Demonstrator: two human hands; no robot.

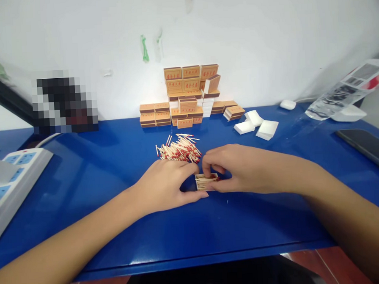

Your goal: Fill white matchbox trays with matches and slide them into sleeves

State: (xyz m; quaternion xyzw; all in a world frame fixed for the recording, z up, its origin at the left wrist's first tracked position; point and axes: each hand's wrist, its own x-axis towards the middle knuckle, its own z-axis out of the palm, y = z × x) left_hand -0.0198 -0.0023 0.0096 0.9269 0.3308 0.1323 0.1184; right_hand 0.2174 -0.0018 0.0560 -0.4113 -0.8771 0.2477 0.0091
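A small open matchbox tray (197, 185) rests on the blue table between my hands, with a layer of matches (204, 182) lying lengthwise in it. The thumb and forefinger of my left hand (166, 183) curve round the tray's left end, one at its far side and one at its near side. My right hand (238, 169) has its bent fingertips and thumb down at the matches in the tray, covering part of the right end. Just beyond my hands lies a loose pile of red-headed matches (180, 150).
Stacked matchboxes (191, 84) stand against the wall. White empty trays (267, 129) lie to their right. A clear bottle (339, 89), a white earphone case (288, 104) and a dark phone (369, 147) are farther right. At left is a white power strip (40, 166).
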